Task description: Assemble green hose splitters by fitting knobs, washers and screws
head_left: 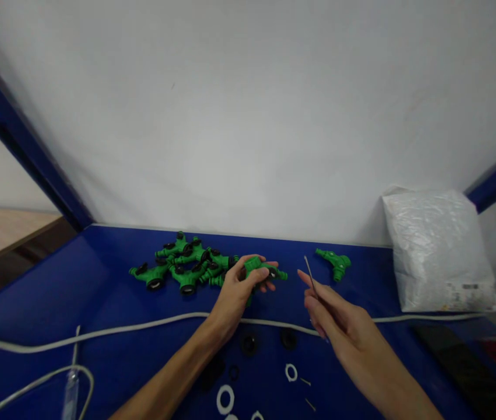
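1. Currently left hand (239,286) sits at frame centre, fingers clamped around a green plastic fitting (260,269), lifted just above the blue table (99,291).
2. Right hand (339,326) is lower right of centre, fingers pinched shut on a thin metal pin (310,275); the pin points up and slightly left.
3. Hands are apart. The held fitting is left of the pin tip, near it but not touching.
4. Pile of green fittings (182,265) lies just left of the left hand, toward the back edge of the table; several carry black caps.
5. One single green fitting (335,262) lies alone, right of the pin and behind the right hand.
6. White cable (99,333) runs across the table from left to right, passing under both forearms.
7. Black rings (248,343) and white rings (290,372) lie scattered at bottom centre, between the forearms.
8. White plastic bag (438,251) stands at the right against the wall, well apart from the right hand.
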`<state>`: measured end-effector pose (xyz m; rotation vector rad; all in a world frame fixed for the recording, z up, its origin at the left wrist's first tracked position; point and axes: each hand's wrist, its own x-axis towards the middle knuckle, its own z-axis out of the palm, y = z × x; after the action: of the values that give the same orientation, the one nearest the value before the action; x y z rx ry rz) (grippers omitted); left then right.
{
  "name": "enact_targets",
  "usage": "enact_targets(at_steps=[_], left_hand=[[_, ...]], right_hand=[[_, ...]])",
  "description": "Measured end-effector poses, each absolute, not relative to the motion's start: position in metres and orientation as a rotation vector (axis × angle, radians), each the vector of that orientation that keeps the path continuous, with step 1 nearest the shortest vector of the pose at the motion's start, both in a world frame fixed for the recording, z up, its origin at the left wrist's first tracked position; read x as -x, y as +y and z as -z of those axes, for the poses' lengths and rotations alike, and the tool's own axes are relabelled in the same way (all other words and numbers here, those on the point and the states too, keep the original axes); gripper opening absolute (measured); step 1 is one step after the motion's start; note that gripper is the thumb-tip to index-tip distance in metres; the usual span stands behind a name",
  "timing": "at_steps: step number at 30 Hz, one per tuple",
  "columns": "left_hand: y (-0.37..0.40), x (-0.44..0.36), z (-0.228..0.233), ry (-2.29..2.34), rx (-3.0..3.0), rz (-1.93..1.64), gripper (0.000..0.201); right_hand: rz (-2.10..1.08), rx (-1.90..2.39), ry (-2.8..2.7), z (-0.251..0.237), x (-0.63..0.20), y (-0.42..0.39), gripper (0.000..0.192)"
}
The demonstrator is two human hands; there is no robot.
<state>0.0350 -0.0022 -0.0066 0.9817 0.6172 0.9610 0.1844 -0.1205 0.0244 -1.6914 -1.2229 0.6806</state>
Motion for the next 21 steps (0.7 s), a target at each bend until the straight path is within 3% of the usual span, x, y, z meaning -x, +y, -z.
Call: enact_targets(at_steps=[8,13,21], left_hand=[[-0.002,-0.034,0.012,0.629,-1.094,-1.046,0.027],[-0.003,-0.034,0.012,0.621,-1.124,-1.058,0.025],[-0.003,-0.033,0.011,0.623,-1.143,-1.048,0.024]], right_hand=[[-0.19,1.744,-1.513,-0.033,-0.183,-0.137,0.027],[0.2,1.703,-1.688,-0.037,-0.176,-0.137,0.031],[0.358,1.703,-1.771,-0.04,-0.168,-0.129,0.038]])
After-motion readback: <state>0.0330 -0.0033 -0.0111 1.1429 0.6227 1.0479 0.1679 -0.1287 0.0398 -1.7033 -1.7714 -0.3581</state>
